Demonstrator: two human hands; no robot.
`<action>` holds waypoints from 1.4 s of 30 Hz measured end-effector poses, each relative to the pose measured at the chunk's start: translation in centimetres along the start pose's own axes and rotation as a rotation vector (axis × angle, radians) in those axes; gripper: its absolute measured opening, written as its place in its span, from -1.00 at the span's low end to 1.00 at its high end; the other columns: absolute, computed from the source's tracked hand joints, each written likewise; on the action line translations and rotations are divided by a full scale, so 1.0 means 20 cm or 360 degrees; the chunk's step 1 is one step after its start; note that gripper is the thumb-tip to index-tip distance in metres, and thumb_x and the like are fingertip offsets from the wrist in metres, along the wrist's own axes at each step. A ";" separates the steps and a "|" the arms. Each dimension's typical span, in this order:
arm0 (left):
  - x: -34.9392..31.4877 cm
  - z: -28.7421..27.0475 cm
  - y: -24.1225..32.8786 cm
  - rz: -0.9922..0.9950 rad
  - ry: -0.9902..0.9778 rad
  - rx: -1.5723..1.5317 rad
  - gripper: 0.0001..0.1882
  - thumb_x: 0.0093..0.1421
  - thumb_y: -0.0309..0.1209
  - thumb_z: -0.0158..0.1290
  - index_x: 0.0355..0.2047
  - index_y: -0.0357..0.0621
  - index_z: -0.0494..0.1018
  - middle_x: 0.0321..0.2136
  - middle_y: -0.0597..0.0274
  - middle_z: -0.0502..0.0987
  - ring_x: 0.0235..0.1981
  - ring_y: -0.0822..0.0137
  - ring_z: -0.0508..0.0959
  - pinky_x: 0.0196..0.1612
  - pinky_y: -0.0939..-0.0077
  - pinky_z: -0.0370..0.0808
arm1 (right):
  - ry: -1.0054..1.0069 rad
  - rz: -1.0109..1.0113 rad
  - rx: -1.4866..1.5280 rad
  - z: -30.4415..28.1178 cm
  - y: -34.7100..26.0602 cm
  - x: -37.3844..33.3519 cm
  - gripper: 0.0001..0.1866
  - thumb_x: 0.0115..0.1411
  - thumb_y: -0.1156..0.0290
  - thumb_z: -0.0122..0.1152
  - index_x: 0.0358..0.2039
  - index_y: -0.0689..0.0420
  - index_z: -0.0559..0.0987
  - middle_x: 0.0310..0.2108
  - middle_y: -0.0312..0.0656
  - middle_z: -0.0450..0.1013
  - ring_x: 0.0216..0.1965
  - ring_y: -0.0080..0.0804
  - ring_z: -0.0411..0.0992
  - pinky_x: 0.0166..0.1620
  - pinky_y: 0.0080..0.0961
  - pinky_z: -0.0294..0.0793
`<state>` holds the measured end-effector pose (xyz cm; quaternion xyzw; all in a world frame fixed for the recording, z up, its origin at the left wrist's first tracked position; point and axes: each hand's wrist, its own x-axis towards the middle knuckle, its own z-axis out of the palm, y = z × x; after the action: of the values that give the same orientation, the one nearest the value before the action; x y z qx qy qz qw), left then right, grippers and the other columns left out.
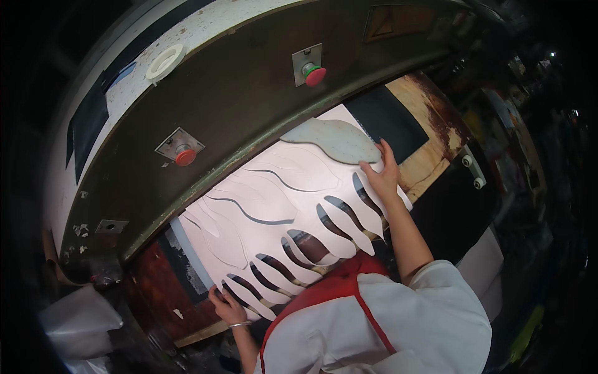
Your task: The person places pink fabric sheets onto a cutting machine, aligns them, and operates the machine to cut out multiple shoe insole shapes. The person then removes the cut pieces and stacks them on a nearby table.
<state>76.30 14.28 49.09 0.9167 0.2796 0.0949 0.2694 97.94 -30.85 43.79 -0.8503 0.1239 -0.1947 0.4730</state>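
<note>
Below red buttons point(316, 76), a cut pink sheet point(339, 190) lies beside a black pad point(393, 121); right hand point(383, 169), half open, grips a grey template's point(330, 138) tip; left hand point(228, 306) curls at the sheet's corner, hold unclear.

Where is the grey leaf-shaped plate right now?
In the head view, the grey leaf-shaped plate lies on the upper right of the pale pink sheet, its right tip at the right hand.

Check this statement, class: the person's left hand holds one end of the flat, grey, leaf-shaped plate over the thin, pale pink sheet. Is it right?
No, the hand is wrong. The head view shows the person's right hand holding one end of the flat, grey, leaf-shaped plate over the thin, pale pink sheet.
</note>
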 end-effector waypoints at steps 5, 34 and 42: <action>0.02 -0.09 0.11 -0.0076 0.0097 0.0056 -0.68 0.29 -0.28 -0.05 -0.06 -0.25 0.40 -0.59 0.07 0.49 -0.59 0.22 0.46 -0.50 0.31 0.37 | -0.0072 0.0392 0.0375 -0.09 -0.09 0.16 -0.49 0.32 0.29 -0.01 0.20 0.24 0.20 -0.06 -0.02 0.41 -0.07 -0.34 0.40 0.02 -0.50 0.36; 0.09 -0.07 0.16 -0.0137 0.0262 0.0303 -0.64 0.31 -0.20 -0.14 -0.34 -0.28 0.48 -0.55 -0.24 0.48 -0.51 -0.25 0.47 -0.49 0.00 0.31 | -0.0221 0.0690 -0.0454 -0.20 -0.22 0.22 -0.54 0.11 0.16 0.22 -0.09 0.26 0.52 -0.36 0.04 0.54 -0.27 -0.05 0.52 -0.13 -0.23 0.46; 0.08 -0.14 0.13 -0.0170 0.0158 0.0452 -0.68 0.31 -0.21 -0.14 -0.34 -0.20 0.47 -0.52 -0.19 0.50 -0.48 -0.23 0.50 -0.46 -0.01 0.36 | -0.0479 0.0542 -0.0798 -0.13 -0.11 0.20 -0.55 0.19 -0.02 0.04 -0.48 0.13 0.62 -0.49 0.10 0.49 -0.38 0.13 0.47 -0.31 -0.10 0.43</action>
<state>77.92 14.52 52.85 0.9235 0.3517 0.0852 0.1275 100.38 -33.23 47.74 -0.9264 0.2371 0.0513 0.2879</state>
